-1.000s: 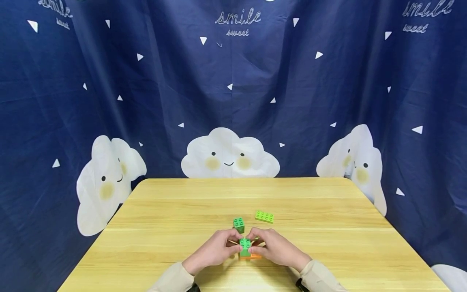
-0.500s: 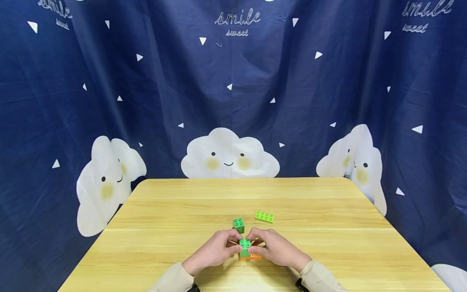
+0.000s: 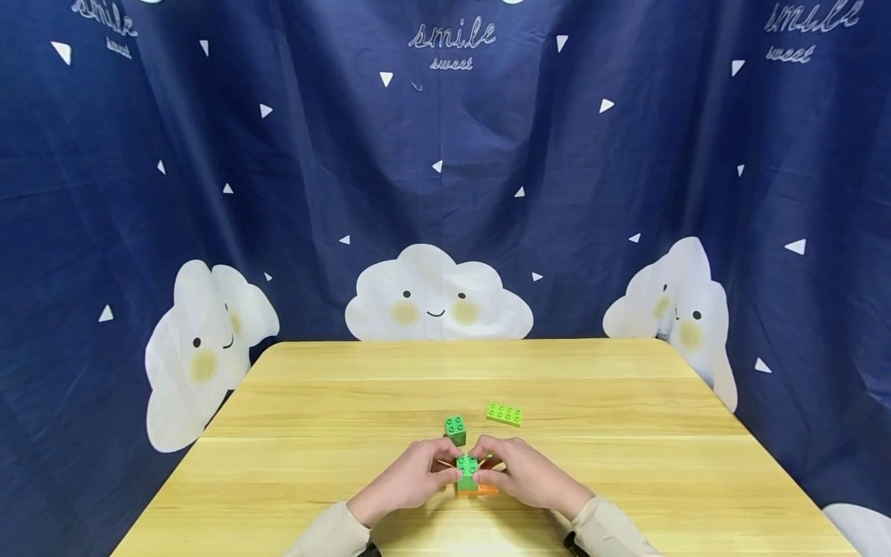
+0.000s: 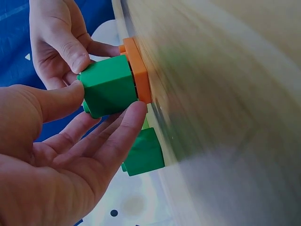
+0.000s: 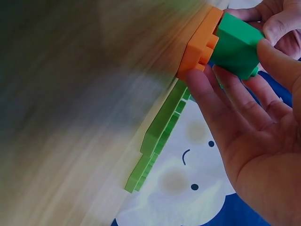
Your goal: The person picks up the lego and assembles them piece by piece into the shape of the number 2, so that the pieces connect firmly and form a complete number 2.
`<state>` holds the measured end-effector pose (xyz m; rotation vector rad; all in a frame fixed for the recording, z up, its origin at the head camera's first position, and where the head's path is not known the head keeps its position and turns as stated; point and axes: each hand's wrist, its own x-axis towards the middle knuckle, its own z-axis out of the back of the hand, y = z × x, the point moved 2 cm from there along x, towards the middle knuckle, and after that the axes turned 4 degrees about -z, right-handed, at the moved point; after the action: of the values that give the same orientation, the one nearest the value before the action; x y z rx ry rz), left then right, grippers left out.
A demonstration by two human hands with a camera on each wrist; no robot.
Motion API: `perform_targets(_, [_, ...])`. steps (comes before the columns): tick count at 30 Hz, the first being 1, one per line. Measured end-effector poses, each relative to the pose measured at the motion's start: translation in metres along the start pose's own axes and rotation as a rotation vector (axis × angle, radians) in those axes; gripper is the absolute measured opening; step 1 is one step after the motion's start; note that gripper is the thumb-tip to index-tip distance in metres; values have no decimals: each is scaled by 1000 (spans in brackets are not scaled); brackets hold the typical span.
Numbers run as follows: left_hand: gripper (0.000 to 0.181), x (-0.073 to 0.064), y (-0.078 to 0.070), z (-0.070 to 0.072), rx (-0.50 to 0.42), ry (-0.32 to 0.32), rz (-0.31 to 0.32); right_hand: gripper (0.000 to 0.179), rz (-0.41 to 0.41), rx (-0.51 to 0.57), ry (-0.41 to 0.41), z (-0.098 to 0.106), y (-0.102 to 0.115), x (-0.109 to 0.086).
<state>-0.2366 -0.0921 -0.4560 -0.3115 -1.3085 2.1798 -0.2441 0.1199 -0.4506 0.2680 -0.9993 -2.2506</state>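
A green building block (image 3: pixel 468 473) sits over the left end of a flat orange block (image 3: pixel 489 489) near the table's front. My left hand (image 3: pixel 412 478) pinches the green block from the left, thumb at its near side and fingers curled round the far side. From the right, my right hand (image 3: pixel 525 473) holds the same block between thumb and fingers. A thin dark line shows between the green block (image 4: pixel 108 84) and the orange block (image 4: pixel 137 70) in the left wrist view. In the right wrist view, studs of the orange block (image 5: pixel 200 42) stay uncovered beside the green one.
Just beyond the hands stands a second green block (image 3: pixel 455 430). Farther back to the right lies a flat lime block (image 3: pixel 504 414). The right wrist view shows another lime block (image 5: pixel 164 120) close to the orange one. Behind the wooden table (image 3: pixel 334 418) hangs a navy curtain (image 3: pixel 445 201).
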Motion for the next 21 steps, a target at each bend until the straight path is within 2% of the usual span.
perform_targets(21, [13,1,2,1,-8,3,5,9,8,24,5,0,-1,1])
